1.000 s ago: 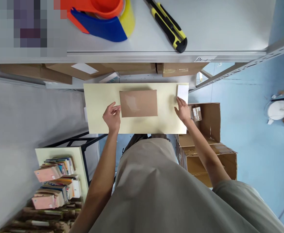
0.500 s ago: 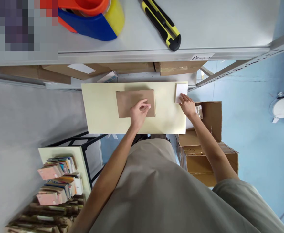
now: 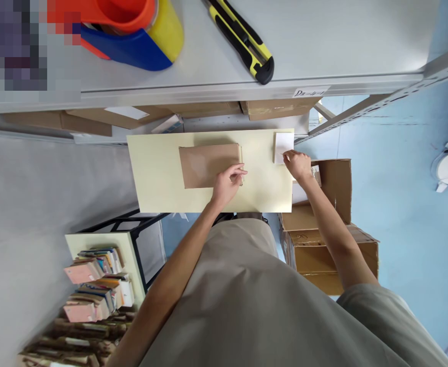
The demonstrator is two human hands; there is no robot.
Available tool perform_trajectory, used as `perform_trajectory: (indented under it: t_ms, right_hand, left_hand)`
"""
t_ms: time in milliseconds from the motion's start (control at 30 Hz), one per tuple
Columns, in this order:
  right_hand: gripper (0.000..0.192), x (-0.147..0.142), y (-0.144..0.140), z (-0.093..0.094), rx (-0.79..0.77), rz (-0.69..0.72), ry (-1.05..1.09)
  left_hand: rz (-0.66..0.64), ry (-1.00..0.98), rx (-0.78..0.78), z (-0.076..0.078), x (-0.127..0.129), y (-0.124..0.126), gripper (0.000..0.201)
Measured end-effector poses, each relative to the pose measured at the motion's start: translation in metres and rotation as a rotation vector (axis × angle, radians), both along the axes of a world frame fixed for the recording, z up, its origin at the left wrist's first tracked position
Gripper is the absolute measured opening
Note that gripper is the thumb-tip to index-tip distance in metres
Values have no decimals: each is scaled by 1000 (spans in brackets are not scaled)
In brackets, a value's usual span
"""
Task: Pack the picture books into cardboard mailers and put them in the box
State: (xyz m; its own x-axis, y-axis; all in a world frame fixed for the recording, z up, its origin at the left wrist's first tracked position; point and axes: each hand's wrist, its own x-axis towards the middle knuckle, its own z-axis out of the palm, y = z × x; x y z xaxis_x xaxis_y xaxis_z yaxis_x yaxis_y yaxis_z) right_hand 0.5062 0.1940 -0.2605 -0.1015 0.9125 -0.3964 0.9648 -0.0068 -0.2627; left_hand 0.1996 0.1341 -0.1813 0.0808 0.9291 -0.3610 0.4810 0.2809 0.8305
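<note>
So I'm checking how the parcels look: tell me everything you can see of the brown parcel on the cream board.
The brown parcel is a flat rectangle wrapped in plain kraft-looking paper, with a pale glossy patch on top. It lies flat, long side across, near the middle of the cream board. The left hand pinches its right near corner, where a pale edge shows. The right hand is apart, at a white slip.

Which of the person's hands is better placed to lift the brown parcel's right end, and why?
Probably the left hand: its fingers already rest at the right end of the brown parcel. The right hand is off at the white slip.
</note>
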Motion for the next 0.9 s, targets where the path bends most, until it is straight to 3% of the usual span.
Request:
perform_trajectory:
  t_ms: [233, 433, 633, 733, 900]
  right_hand:
    - [35, 11, 46, 26, 133, -42, 46]
    - [43, 15, 98, 44, 242, 4, 94]
    - [42, 14, 128, 42, 231, 16, 71]
    - [44, 13, 132, 38, 222, 12, 86]
    - [45, 7, 131, 41, 173, -19, 35]
  left_hand:
    - [-107, 28, -53, -5, 22, 21, 41]
    - [-395, 147, 3, -27, 59, 67, 50]
    - [-677, 386, 0, -46, 97, 110, 53]
    - [-707, 405, -1, -57, 112, 123, 50]
    - [-619, 423, -8, -74, 127, 135, 54]
